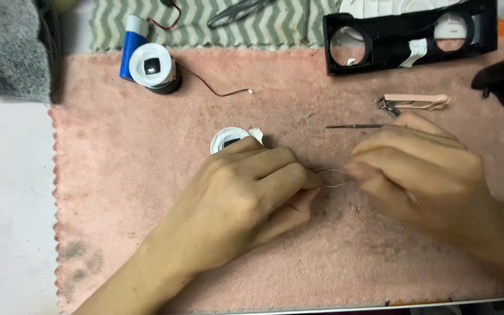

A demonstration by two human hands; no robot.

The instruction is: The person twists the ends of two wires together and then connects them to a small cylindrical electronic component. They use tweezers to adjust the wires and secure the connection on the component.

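Two hands meet over the pink towel [147, 233]: the left hand [252, 192] and the blurred right hand [421, 175] each pinch an end of a thin wire loop [329, 178] between them, just beside a small white round part [228, 140].

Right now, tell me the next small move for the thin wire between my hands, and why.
Probably steady the right hand first: it looks blurred, while the left hand pinches the thin wire beside the small white round part. A still grip would likely make the wire ends easier to guide.
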